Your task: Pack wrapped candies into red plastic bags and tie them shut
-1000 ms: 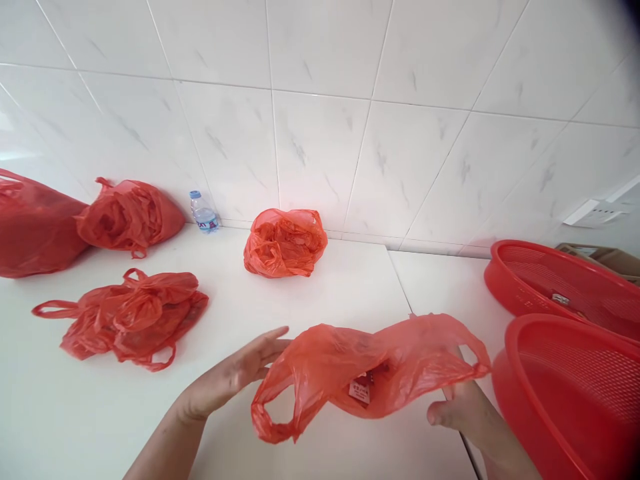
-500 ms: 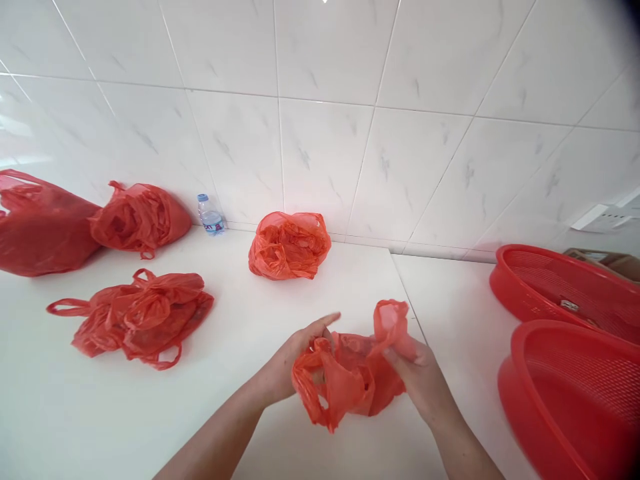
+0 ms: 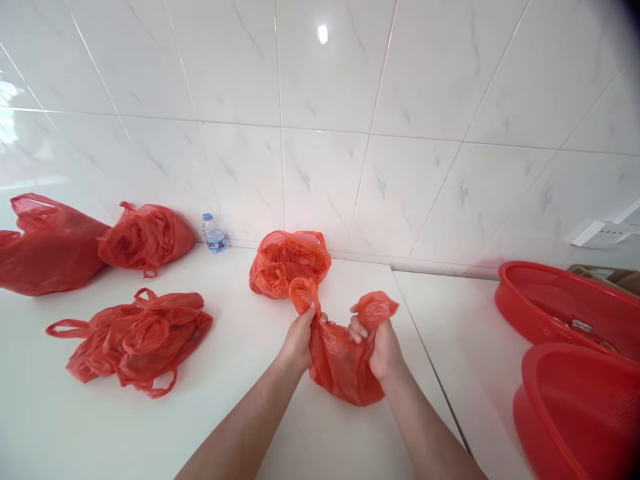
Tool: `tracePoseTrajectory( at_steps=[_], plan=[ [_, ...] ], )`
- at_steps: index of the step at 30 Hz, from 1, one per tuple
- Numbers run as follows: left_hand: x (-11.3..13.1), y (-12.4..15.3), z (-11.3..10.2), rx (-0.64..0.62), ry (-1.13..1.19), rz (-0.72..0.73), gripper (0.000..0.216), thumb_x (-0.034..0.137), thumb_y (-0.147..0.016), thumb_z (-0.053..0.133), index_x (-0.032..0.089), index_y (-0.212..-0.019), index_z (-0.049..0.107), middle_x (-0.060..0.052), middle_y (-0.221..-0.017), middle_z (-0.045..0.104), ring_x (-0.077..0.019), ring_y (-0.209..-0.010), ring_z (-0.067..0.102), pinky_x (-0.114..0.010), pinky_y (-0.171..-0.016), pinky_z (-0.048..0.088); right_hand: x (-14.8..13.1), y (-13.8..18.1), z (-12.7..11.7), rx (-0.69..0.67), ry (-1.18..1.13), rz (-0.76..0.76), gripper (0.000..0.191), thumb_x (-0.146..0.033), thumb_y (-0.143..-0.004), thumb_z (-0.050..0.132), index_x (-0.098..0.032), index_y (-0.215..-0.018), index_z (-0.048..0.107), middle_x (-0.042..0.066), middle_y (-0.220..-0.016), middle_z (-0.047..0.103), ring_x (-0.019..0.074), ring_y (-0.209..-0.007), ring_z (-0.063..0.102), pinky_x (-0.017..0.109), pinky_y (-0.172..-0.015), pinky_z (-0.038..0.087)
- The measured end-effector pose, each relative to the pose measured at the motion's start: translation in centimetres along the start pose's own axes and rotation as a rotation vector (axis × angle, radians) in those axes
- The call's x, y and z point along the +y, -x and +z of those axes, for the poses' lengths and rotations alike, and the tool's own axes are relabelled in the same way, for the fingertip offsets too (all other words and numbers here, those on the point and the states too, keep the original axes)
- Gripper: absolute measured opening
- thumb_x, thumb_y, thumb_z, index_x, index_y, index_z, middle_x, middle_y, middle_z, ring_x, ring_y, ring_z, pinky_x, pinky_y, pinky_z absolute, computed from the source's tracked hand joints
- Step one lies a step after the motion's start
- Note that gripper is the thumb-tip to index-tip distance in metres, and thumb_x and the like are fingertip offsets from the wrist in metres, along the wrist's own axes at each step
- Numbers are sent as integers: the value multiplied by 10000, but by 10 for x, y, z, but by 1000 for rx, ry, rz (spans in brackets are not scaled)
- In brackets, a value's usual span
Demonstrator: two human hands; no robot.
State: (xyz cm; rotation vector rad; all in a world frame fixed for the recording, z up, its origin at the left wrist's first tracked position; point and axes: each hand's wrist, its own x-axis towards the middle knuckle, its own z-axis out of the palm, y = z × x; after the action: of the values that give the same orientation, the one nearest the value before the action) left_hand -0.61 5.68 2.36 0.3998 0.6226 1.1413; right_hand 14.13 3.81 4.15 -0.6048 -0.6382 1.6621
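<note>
Tabletops [image 3: 125, 440] bear two baskets [image 3: 515, 308], one bottle [image 3: 215, 239]; two hands [image 3: 299, 341] grip one bag [image 3: 345, 370].

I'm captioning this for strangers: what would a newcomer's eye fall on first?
First, the red plastic bag, low and right of centre, its upper ends gripped in the left hand and right hand. Then other red bags, spread from the left edge to the middle, and two red baskets at the right edge.

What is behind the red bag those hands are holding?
A crumpled red bag, near the tiled wall. The held bag overlaps its lower right edge, so that bit is hidden.
</note>
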Motion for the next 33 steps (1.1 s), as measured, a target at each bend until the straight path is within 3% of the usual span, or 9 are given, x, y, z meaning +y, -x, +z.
tracePoseTrajectory(
  at_steps=[3, 6, 10, 14, 17, 22, 26, 29, 33],
  plan=[
    [-8, -8, -9, -33, 26, -38, 397, 491, -753, 596, 171, -572, 447, -1, -560, 517, -158, -600, 588, -296, -655, 487, 15, -3, -4, -2, 154, 31, 454, -578, -839, 431, -187, -766, 649, -47, -461, 335, 95, -447, 336, 253, -503, 371],
    [-13, -11, -17, -130, 73, -34, 445, 588, -767, 505, 162, -639, 501, -23, -618, 546, -157, -586, 569, -299, -614, 474, 22, -3, -9, 12, 280, 75, 438, -574, -825, 481, -180, -834, 673, -32, -489, 417, 107, -474, 395, 268, -535, 399],
    [-16, -14, -27, -130, 41, -19, 326, 453, -775, 545, 150, -656, 526, -17, -620, 542, -131, -554, 535, -273, -575, 446, 25, -4, -14, -48, 436, 106, 486, -466, -775, 628, -237, -1198, 560, 5, -715, 620, 149, -628, 555, 298, -646, 449],
    [-20, -16, -29, -80, -99, -11, 175, 287, -728, 663, 155, -711, 550, 14, -600, 551, -106, -539, 527, -240, -562, 420, 31, -8, -19, -86, 527, 110, 671, -447, -762, 652, -268, -1357, 400, -3, -721, 634, 155, -628, 580, 300, -638, 451],
    [-23, -16, -26, -152, -220, 12, 202, 286, -714, 704, 160, -816, 584, 7, -664, 596, -117, -602, 564, -253, -624, 442, 37, -12, -23, -83, 561, 71, 604, -420, -741, 682, -267, -1290, 481, 8, -749, 643, 171, -680, 598, 307, -656, 458],
    [-28, -14, -25, -167, -409, 60, 285, 330, -701, 711, 198, -886, 540, 33, -667, 565, -92, -527, 501, -236, -555, 416, 40, -15, -27, 20, 480, 45, 284, -422, -722, 693, -179, -864, 652, 29, -749, 634, 166, -684, 587, 294, -659, 457],
    [-27, -4, -25, -153, -626, 400, 509, 440, -766, 619, 259, -1216, 467, -63, -1060, 575, -185, -870, 567, -331, -806, 453, 37, -18, -27, 164, 328, 75, 297, -445, -713, 690, -185, -835, 613, 3, -681, 613, 145, -600, 559, 281, -598, 449],
    [-25, 5, -21, -142, -884, 737, 692, 406, -648, 742, 259, -1274, 486, -107, -1317, 437, -279, -1174, 424, -388, -1010, 322, 36, -19, -25, 212, 365, 74, 290, -453, -714, 679, -183, -781, 597, 3, -661, 608, 147, -586, 554, 279, -580, 443],
    [-24, 7, -17, -59, -1026, 786, 257, 329, -700, 709, 256, -946, 689, -100, -1189, 523, -280, -1133, 435, -379, -1013, 299, 36, -17, -26, 181, 325, 36, 243, -421, -740, 653, -197, -721, 563, -41, -558, 511, 107, -507, 459, 238, -502, 367]
  ],
)
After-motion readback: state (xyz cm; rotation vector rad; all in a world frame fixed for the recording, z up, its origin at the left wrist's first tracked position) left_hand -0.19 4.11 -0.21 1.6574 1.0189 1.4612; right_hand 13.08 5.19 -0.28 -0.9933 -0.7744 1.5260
